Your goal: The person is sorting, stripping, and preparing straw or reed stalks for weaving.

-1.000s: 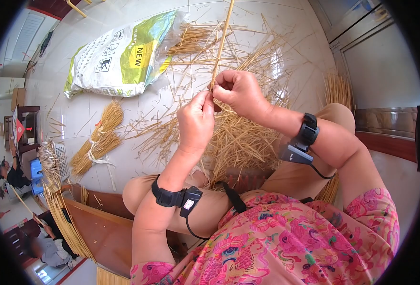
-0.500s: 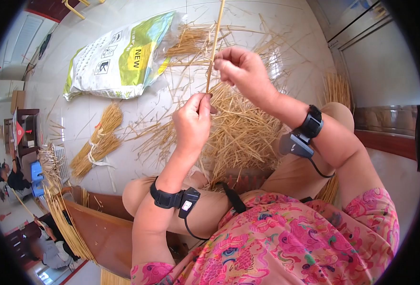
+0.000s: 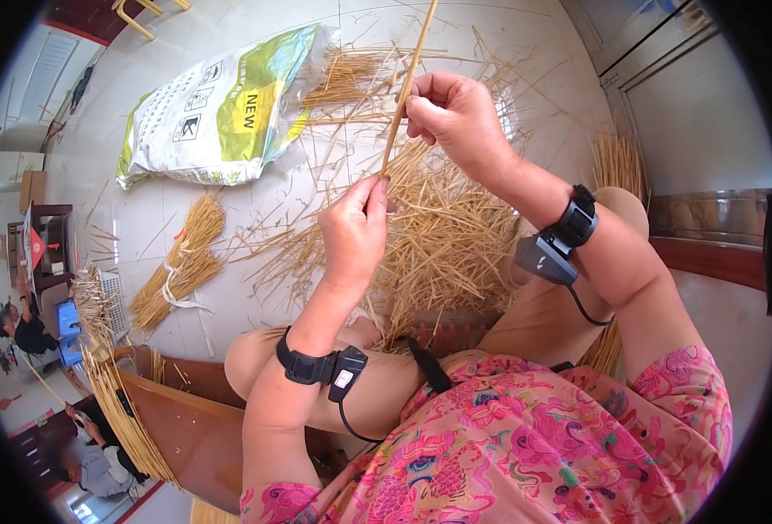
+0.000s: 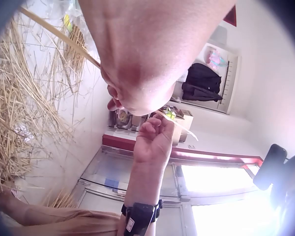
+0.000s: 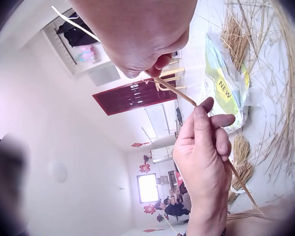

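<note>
Both of my hands are on a long straw stalk [image 3: 395, 131] that slants up and away over the floor. My left hand [image 3: 353, 229] pinches it low down between thumb and forefinger. Higher up, my right hand [image 3: 460, 118] pinches the stalk with curled fingers. The right wrist view shows the stalk [image 5: 177, 91] running between the two hands, with its lower part continuing below the left hand [image 5: 201, 147]. A pale, thin end sticks out beyond the right hand [image 5: 137, 37]. Under the hands lies a heap of loose straw [image 3: 447, 244].
A white-and-green bag [image 3: 198, 113] lies on the tiled floor, straw beside its opening. Nearer left is a tied straw bundle [image 3: 180, 262]. A brown wooden piece [image 3: 185, 428] with stalks along it stands left of my knee. Another bundle [image 3: 620, 166] leans by the metal door [image 3: 709, 131].
My right hand has moved from close beside the left hand up along the stalk. The left hand stays nearly in place, keeping its pinch on the stalk.
</note>
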Demonstrator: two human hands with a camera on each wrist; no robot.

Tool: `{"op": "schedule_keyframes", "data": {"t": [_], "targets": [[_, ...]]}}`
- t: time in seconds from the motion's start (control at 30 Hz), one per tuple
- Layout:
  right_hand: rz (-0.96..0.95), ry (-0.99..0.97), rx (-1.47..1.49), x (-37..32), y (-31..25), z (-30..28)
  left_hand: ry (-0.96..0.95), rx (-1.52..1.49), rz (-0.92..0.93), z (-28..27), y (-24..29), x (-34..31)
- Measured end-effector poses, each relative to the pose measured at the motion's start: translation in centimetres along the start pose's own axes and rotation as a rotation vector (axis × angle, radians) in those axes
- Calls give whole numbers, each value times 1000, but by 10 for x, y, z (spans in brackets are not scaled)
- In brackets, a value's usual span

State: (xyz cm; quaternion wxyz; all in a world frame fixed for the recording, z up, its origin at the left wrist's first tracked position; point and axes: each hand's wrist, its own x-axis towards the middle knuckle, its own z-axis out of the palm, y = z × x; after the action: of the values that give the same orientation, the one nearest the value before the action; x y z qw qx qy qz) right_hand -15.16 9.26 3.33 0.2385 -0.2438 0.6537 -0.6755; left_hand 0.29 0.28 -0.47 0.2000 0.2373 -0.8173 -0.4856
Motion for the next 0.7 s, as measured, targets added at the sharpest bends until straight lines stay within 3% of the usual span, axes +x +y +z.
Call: {"op": "schedule_keyframes", "data": {"t": [0.13,0.33,0.53,0.7], "targets": [[16,-22,71,1,2,0,-29,-14,3,-1,1,0],[296,-96,477,1,11,3,-163,-142,-18,-2,1,-1],[449,79,644,1,14,4,-121,-123,55,-1,4,-1],[279,-70,320,-5,4,5,-43,-28,86,-1,3,0]]}}
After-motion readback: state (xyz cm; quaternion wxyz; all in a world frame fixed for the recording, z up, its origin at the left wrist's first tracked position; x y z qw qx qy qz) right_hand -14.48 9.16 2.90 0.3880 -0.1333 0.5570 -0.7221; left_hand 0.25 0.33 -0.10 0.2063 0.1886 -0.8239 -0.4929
